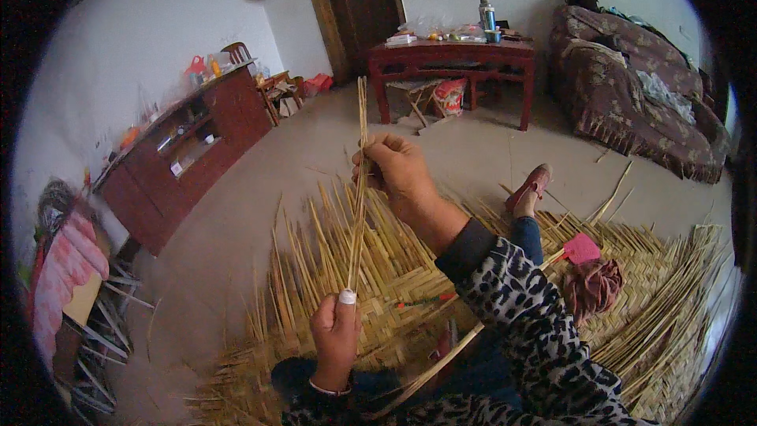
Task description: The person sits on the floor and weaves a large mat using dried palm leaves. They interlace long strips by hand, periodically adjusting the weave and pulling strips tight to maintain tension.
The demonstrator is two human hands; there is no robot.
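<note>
A broad, straw-coloured mat of flat plant strips [404, 288] is covering the near floor. Its middle and right are showing a close zigzag weave, so that part is looking largely done; along the left and far edges, long unwoven tan ends [288, 284] are sticking out, so the edging is apparently waiting to be worked. A long sheaf of dry, pale-brown strips [670, 319] is lying loose over the mat's right side. A slim bundle of split tan strips [358, 241] is extending from near to far above the mat's left half, apart from the weave. A crumpled, dull-red cloth [593, 290] is resting on the right, a flat pink fly swatter [582, 249] lying at its far edge. The right hand [398, 170] is pinching the slim bundle towards its far end; the left hand [335, 335] is gripping its near end, the thumb wearing a small white wrap [347, 297].
</note>
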